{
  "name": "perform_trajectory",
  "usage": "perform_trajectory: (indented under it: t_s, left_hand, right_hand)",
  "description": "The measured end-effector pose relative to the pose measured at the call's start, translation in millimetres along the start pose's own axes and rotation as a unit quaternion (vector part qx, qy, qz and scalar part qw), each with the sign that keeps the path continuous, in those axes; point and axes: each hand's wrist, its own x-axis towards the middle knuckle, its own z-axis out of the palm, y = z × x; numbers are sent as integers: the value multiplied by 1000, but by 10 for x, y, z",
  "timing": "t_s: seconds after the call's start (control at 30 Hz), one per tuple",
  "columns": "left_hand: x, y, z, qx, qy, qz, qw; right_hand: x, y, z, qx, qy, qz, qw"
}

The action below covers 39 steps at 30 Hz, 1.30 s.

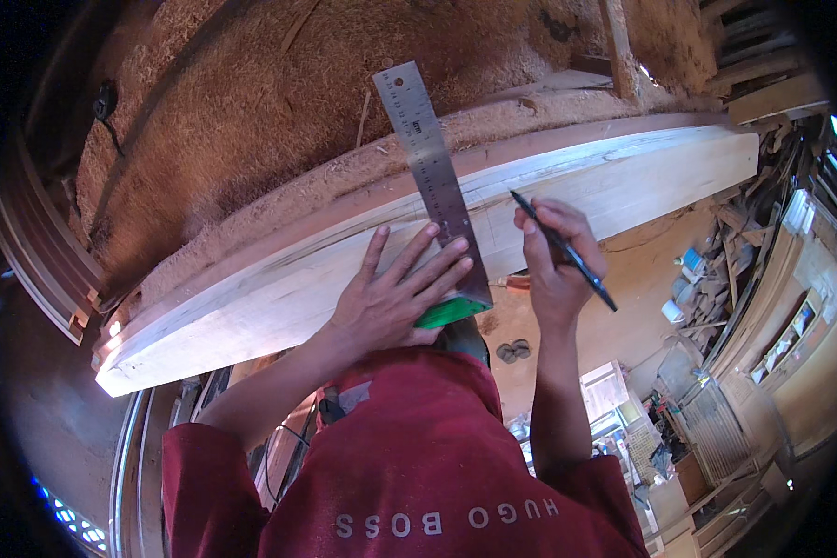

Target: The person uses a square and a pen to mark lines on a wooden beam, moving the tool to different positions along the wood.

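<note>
A long pale wooden board [614, 191] lies crosswise in front of me, its ends curving away to both sides. Across it rests a try square [428, 158] with a steel blade and a green handle, the handle against the board's near edge. My left hand [391, 288] lies spread with its palm on the board and its fingertips on the blade's lower part. Just right of the blade, my right hand [558, 246] grips a dark pen [581, 265]. The pen's tip is close to the board's surface; whether it touches I cannot tell. Faint lines show on the wood near the tip.
Heaped sawdust [251, 102] covers the area beyond the board. Stacked timber strips [42, 242] stand at the left. Offcuts [735, 251] and a white cup [672, 312] lie on the right, with cluttered shelves [660, 437] lower right.
</note>
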Motion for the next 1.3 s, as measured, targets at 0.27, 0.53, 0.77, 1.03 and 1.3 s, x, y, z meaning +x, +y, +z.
perform_trajectory:
  t_s: [0.27,0.53,0.77,1.03,1.3]
  left_hand:
    - [10,-34,-16,-32,0,6,999]
    - [80,-20,-8,-31,3,7,999]
    - [99,-19,-14,-38,-6,6,999]
    - [92,-18,2,-46,-18,1,999]
    - [99,-18,-6,-13,-26,7,1000]
  right_hand:
    - [-279,81,139,22,8,32,999]
    - [-243,96,168,29,15,19,999]
    - [-272,147,197,0,22,19,1000]
    - [-247,155,204,-7,23,10,1000]
    - [-214,157,179,-33,5,-17,999]
